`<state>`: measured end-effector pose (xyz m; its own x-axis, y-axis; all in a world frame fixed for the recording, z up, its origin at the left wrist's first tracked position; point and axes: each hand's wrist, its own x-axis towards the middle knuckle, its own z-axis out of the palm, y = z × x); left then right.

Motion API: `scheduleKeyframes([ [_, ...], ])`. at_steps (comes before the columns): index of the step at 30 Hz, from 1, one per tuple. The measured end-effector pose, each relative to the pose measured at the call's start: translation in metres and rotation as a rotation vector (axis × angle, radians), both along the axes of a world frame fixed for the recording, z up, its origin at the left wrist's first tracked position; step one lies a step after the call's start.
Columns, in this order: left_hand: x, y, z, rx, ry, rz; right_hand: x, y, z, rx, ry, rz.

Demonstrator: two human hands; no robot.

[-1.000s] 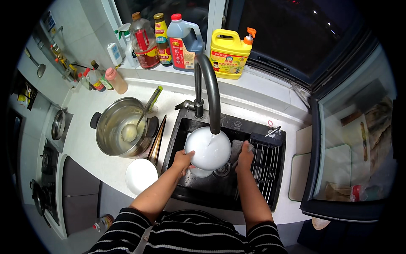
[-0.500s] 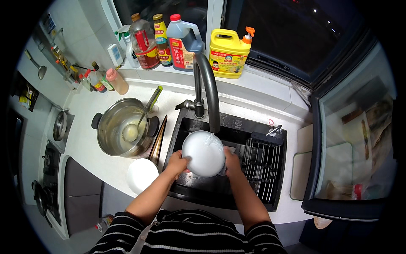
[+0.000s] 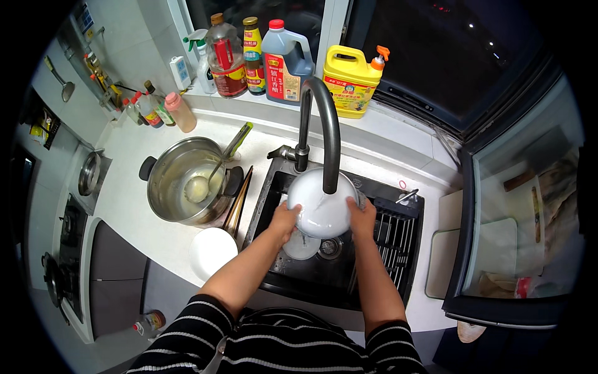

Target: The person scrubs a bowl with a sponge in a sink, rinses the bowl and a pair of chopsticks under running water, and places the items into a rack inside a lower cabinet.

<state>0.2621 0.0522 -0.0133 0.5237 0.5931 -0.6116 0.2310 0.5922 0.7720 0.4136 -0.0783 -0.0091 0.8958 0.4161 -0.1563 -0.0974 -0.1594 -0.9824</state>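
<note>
My left hand (image 3: 284, 223) and my right hand (image 3: 362, 218) grip opposite sides of a white bowl (image 3: 324, 215) over the black sink (image 3: 317, 277). The dark curved faucet (image 3: 332, 124) reaches over the bowl, and water runs onto its surface. Below the bowl, partly hidden by it, a pale round dish (image 3: 302, 247) lies in the sink beside the drain (image 3: 330, 248). Another white bowl (image 3: 213, 252) stands on the counter left of my left forearm.
A steel pot (image 3: 180, 181) with a ladle (image 3: 233, 143) stands left of the sink, chopsticks (image 3: 238, 201) next to it. A drying rack (image 3: 392, 246) fills the sink's right side. Bottles and a yellow jug (image 3: 352, 81) line the sill. An open window pane (image 3: 517, 230) juts in at right.
Both hands have moved the bowl away from me, further under the faucet, and tilted it. The pale dish and the drain below now show more. My view has shifted slightly.
</note>
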Motion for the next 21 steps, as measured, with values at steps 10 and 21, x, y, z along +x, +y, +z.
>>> scheduleKeyframes([
  [10,-0.033,-0.048,0.018,-0.171,0.067,-0.259,-0.023,-0.083,-0.027,-0.267,0.386,-0.046],
  [21,-0.057,0.001,0.034,0.184,-0.028,-0.013,-0.048,0.006,-0.043,0.271,0.545,0.089],
])
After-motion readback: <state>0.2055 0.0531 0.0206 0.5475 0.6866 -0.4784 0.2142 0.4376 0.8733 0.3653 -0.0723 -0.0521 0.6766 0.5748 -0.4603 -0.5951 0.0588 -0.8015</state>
